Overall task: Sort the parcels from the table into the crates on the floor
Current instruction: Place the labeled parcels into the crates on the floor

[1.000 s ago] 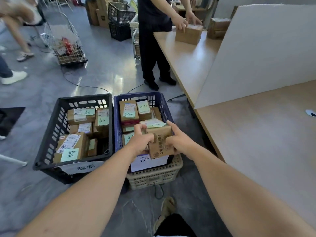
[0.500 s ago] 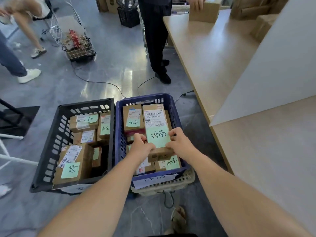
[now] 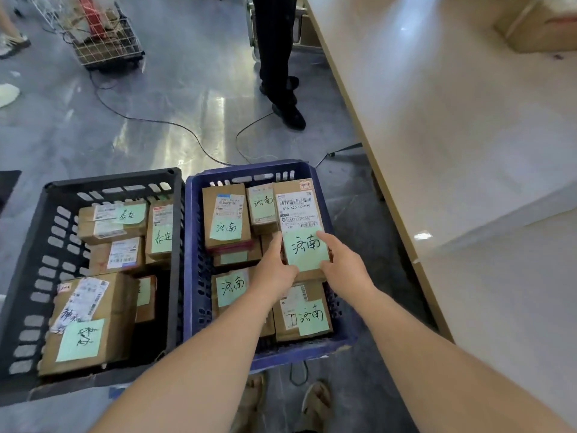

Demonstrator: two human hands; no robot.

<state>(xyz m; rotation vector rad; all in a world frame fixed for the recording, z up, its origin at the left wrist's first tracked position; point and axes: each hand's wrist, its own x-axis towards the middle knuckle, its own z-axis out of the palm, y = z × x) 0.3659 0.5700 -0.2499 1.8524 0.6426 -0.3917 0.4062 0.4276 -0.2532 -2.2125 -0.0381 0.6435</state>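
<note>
- Over the right side of the blue crate (image 3: 249, 170), both grips are closed on the held parcel (image 3: 298, 210). The left hand (image 3: 274, 271) pinches its left edge. The right hand (image 3: 343, 265) curls round its right edge, thumb on the green note (image 3: 307, 250).
- The held parcel lies flat and label-up along the crate's right wall. I cannot tell whether it already rests on the parcels beneath. Holding it from both sides probably keeps it level for setting down.
- Its note bears the same handwritten characters as the notes on the neighbouring parcels (image 3: 226, 214), which is likely why it belongs in this crate.
- The black crate (image 3: 109, 179) touches the blue one's left side, and the notes on its parcels are written differently.
- To the right, the worktop (image 3: 452, 135) carries a cardboard box (image 3: 540, 29) at its far end. A bystander's legs (image 3: 276, 57) stand beyond the crates.
</note>
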